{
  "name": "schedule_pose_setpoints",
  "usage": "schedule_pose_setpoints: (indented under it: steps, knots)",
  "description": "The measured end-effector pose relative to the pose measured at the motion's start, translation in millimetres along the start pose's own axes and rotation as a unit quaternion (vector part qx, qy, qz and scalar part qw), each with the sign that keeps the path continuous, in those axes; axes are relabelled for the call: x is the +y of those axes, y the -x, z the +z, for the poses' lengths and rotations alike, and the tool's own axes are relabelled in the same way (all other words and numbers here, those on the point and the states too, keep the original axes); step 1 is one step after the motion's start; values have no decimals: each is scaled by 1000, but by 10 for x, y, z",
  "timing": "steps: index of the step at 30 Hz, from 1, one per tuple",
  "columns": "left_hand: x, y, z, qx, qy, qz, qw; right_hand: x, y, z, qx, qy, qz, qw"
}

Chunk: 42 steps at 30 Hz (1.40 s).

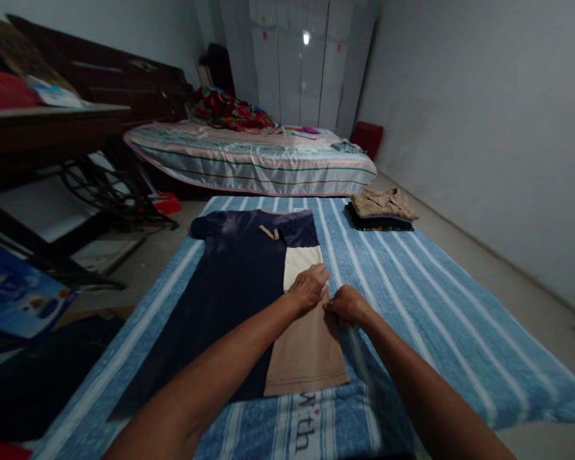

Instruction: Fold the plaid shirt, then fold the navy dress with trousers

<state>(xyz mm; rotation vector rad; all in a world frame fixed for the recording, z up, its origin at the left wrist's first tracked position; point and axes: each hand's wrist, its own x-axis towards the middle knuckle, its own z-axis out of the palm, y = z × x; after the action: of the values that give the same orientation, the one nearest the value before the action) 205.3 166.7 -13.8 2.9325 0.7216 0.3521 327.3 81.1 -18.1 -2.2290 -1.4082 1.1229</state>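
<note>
A dark navy short-sleeved shirt [230, 275] lies spread out, with its right side folded inward. The folded strip shows a cream panel [299, 259] above a tan panel [306, 361], and one sleeve lies across the upper body. My left hand [310, 286] is closed at the strip's outer edge, where cream meets tan. Just below and to the right, my right hand [347, 306] pinches the same folded edge. Both hands are close together; the cloth between their fingers is mostly hidden.
A blue striped cover [388, 275] lies under the shirt. A stack of folded clothes [381, 207], tan on top, sits at the back right. Behind are a bed [249, 163] and wardrobe [290, 64]. A sewing-machine table [52, 118] stands left, a wall [483, 115] right.
</note>
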Motion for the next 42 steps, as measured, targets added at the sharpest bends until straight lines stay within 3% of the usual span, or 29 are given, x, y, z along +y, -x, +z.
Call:
schedule_pose_setpoints:
  steps: [8,14,24,31,37,42]
  knots:
    - [119,257,101,15,8,7,1000,13,138,7,42,41,-27,998]
    - [125,304,152,5,9,3,1000,66,217,17,34,57,-37,997]
    - [179,399,191,-104,19,-64,992,137,251,49,41,65,-59,995]
    - [166,378,247,-91,3,-65,994,119,313,48,28,75,-70,994]
    - [306,453,181,-46,-13,-73,996,137,348,35,20,80,-63,995]
    - [372,488,161,-80,6,-65,995,118,408,20,35,80,-61,994]
